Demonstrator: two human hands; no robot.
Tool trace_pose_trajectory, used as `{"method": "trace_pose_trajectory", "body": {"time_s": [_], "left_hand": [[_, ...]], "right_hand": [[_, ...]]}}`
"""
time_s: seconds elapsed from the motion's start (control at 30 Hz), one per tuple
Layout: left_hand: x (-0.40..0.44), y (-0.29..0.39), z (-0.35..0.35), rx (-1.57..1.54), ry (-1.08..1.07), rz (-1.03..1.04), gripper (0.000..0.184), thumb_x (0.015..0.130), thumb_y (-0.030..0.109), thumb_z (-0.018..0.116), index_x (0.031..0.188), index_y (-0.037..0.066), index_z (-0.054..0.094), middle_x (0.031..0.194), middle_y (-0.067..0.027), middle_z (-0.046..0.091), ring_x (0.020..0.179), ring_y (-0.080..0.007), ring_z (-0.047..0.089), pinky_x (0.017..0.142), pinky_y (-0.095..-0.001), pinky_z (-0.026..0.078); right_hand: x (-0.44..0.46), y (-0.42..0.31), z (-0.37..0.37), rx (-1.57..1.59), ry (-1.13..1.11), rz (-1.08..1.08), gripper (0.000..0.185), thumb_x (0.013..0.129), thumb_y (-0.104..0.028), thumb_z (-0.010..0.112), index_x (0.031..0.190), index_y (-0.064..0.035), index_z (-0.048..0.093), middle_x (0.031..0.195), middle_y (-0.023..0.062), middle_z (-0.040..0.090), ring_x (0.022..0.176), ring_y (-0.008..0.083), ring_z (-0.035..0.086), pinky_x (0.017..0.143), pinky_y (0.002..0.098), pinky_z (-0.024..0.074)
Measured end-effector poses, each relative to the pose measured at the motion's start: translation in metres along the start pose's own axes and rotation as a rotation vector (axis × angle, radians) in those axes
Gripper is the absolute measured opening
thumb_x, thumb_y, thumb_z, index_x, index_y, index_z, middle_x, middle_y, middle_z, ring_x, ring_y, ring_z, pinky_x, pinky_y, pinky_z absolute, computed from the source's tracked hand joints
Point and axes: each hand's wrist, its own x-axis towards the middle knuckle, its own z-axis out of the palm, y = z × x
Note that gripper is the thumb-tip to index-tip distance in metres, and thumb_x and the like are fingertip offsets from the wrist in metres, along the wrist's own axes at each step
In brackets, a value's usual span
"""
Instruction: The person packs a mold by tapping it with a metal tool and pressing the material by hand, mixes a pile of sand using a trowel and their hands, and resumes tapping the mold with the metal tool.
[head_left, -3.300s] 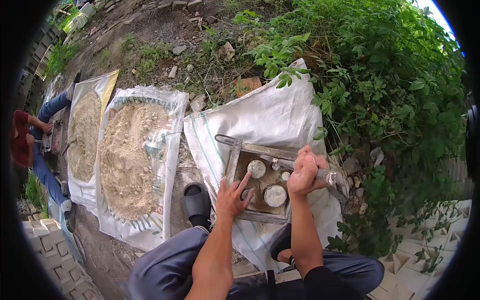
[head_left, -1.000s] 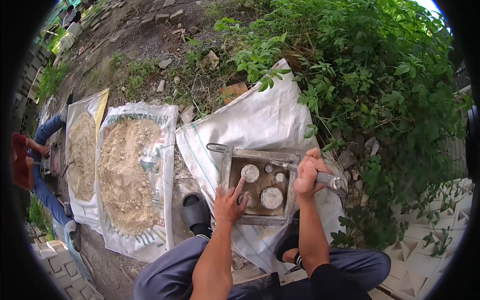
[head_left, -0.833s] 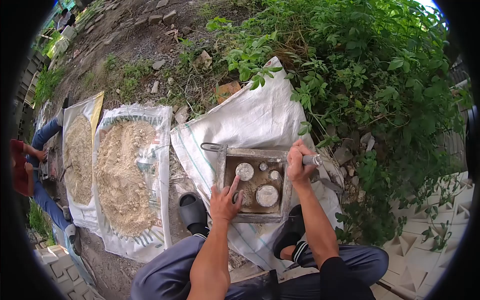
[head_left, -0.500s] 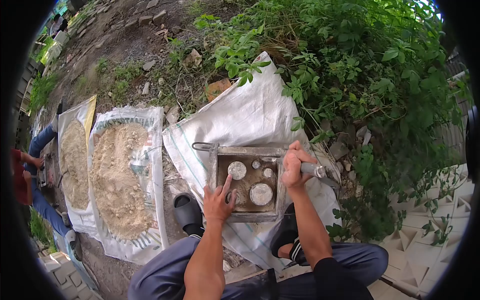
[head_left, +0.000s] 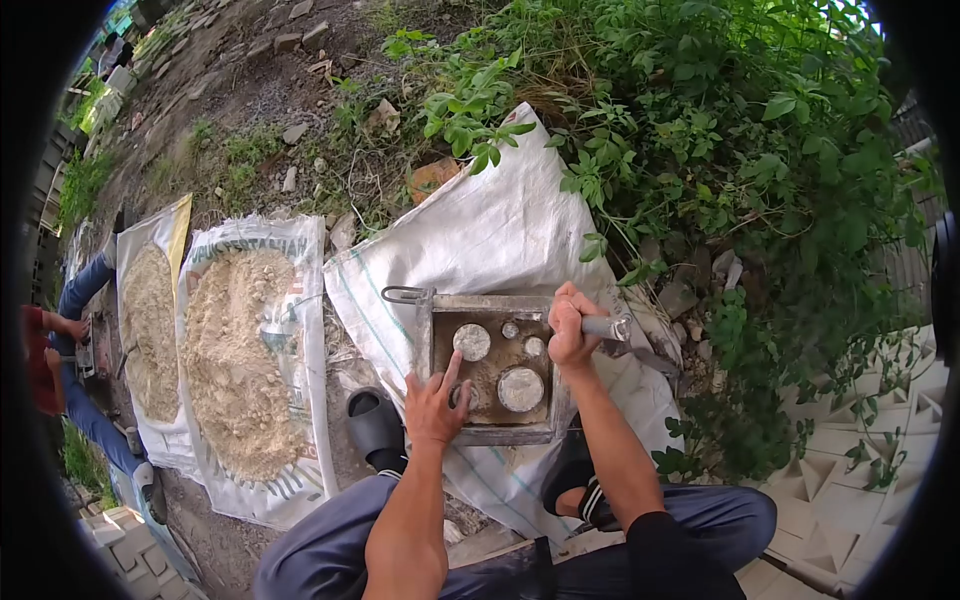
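Note:
A square moulding frame (head_left: 490,436) lies on the white sack between my feet, packed with brown sand-like material. Several round pale pieces of different sizes sit in it, among them a large disc (head_left: 521,390) and an upper-left disc (head_left: 472,342). My left hand (head_left: 432,412) rests over the frame's lower left, index finger stretched to the upper-left disc's edge, thumb apart, holding nothing. At the frame's upper right, my right hand (head_left: 568,328) is wrapped round a grey rod-like tool (head_left: 606,327). Its rounded end sticks out to the right; my fist hides the middle.
Two sacks (head_left: 318,395) heaped with pale sand (head_left: 240,370) lie to the left. A co-worker in jeans (head_left: 85,290) sits beyond them. Leafy plants (head_left: 690,150) border the top right, and patterned tiles (head_left: 850,450) lie at lower right. A wire handle (head_left: 400,294) juts from the frame's corner.
My right hand and the grey tool have shifted slightly left, over the frame's right edge. My left index finger stays at the same disc.

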Motion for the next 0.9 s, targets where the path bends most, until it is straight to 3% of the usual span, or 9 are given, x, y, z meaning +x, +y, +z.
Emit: {"method": "trace_pose_trajectory", "body": {"time_s": [0.07,0.2,0.27,0.33,0.53,0.6,0.73,0.8,0.9], "left_hand": [[-0.003,-0.003,0.001,0.013,-0.038,-0.012,0.057,0.083,0.03,0.067,0.138,0.027,0.051,0.077,-0.0046,0.061,0.082,-0.0325,0.05,0.089,-0.0422,0.043],[-0.002,-0.004,0.0,-0.005,-0.004,0.005,0.056,0.084,0.03,0.066,0.137,0.027,0.051,0.076,-0.0048,0.06,0.081,-0.0324,0.05,0.089,-0.0426,0.043],[-0.003,-0.003,0.001,0.006,0.008,0.004,0.056,0.084,0.03,0.066,0.137,0.027,0.051,0.076,-0.0048,0.059,0.081,-0.0324,0.05,0.087,-0.0417,0.044],[0.0,-0.001,0.002,0.008,0.025,0.013,0.056,0.084,0.03,0.066,0.138,0.027,0.051,0.076,-0.0044,0.059,0.082,-0.0325,0.05,0.086,-0.0408,0.044],[-0.002,-0.005,-0.001,0.004,-0.009,0.01,0.058,0.083,0.031,0.066,0.139,0.028,0.05,0.076,-0.003,0.058,0.081,-0.0321,0.048,0.08,-0.039,0.045],[-0.004,-0.005,0.001,0.008,-0.041,-0.004,0.058,0.083,0.031,0.066,0.139,0.027,0.05,0.076,-0.0028,0.059,0.081,-0.0321,0.048,0.08,-0.039,0.045],[-0.002,-0.005,-0.001,0.014,-0.02,-0.013,0.058,0.084,0.031,0.066,0.139,0.028,0.05,0.076,-0.003,0.059,0.081,-0.032,0.048,0.081,-0.0389,0.045],[-0.001,-0.004,-0.003,0.01,-0.022,-0.006,0.057,0.084,0.03,0.066,0.139,0.028,0.049,0.076,-0.0031,0.059,0.081,-0.0319,0.049,0.082,-0.0392,0.044],[-0.001,-0.002,-0.002,-0.027,-0.023,-0.007,0.056,0.084,0.03,0.066,0.138,0.028,0.05,0.076,-0.0035,0.059,0.082,-0.0323,0.049,0.083,-0.0397,0.044]], "right_hand": [[0.021,-0.018,0.006,-0.202,-0.13,0.025,0.026,0.079,-0.003,0.048,0.055,-0.0039,0.038,0.049,0.0012,0.04,0.047,0.0111,0.035,0.052,0.0294,0.0351],[0.015,-0.028,0.002,-0.057,0.087,-0.101,0.023,0.078,-0.002,0.051,0.057,-0.0009,0.043,0.049,0.0022,0.041,0.046,0.0138,0.035,0.052,0.0327,0.0348],[0.004,-0.004,-0.001,-0.096,0.036,-0.124,0.024,0.077,-0.002,0.05,0.055,-0.002,0.042,0.048,0.0031,0.042,0.046,0.0154,0.034,0.052,0.0335,0.0337],[0.018,-0.012,-0.002,-0.294,-0.249,-0.139,0.024,0.075,-0.001,0.049,0.053,-0.0045,0.04,0.047,0.0034,0.044,0.045,0.0169,0.033,0.052,0.0333,0.033],[-0.002,-0.017,0.001,-0.252,-0.16,-0.246,0.027,0.077,-0.01,0.05,0.052,-0.0048,0.042,0.045,0.002,0.045,0.044,0.0153,0.037,0.054,0.0346,0.0337],[0.005,-0.005,-0.001,-0.359,-0.299,-0.186,0.028,0.078,-0.011,0.049,0.053,-0.0068,0.037,0.042,0.0017,0.044,0.04,0.0148,0.03,0.055,0.0329,0.0322],[0.021,-0.051,0.006,-0.256,-0.242,-0.253,0.03,0.078,-0.006,0.052,0.052,-0.0051,0.038,0.048,0.0042,0.049,0.044,0.0164,0.03,0.053,0.0338,0.0327],[0.01,-0.03,0.0,-0.2,-0.224,-0.275,0.027,0.078,-0.003,0.052,0.053,-0.0036,0.043,0.051,0.005,0.051,0.047,0.0166,0.033,0.053,0.0339,0.0332],[0.013,-0.011,-0.007,-0.398,-0.444,-0.167,0.023,0.079,-0.004,0.051,0.056,-0.0027,0.05,0.049,0.0049,0.049,0.047,0.0153,0.033,0.054,0.0327,0.0329]]}}
